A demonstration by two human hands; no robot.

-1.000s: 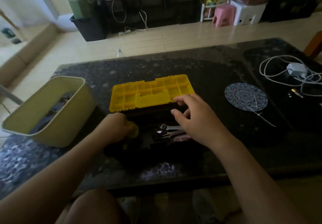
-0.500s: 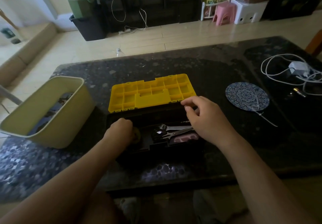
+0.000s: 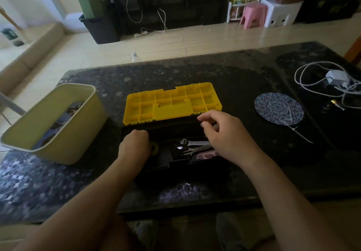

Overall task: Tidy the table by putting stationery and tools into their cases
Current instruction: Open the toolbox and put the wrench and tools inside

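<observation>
A black toolbox (image 3: 175,165) lies open on the dark stone table (image 3: 244,78), its yellow compartment lid (image 3: 172,102) folded back behind it. Inside it lie a metal wrench (image 3: 196,142), scissors (image 3: 201,149) and something pink (image 3: 207,155). My left hand (image 3: 133,145) is inside the left part of the box, closed on a yellow roll of tape (image 3: 155,149) that peeks out beside my fingers. My right hand (image 3: 226,133) hovers over the right part of the box with its fingers loosely curled near the lid's hinge edge. Nothing shows in it.
A pale yellow bin (image 3: 68,151) holding dark items stands at the left. To the right lie a round blue patterned coaster (image 3: 279,108), a white cable tie (image 3: 300,136), a white charger with coiled cable (image 3: 336,76) and a small metal piece (image 3: 337,103).
My left hand has carried the yellow roll forward and down into the box. My right hand has drifted right and back toward the lid's hinge edge.
</observation>
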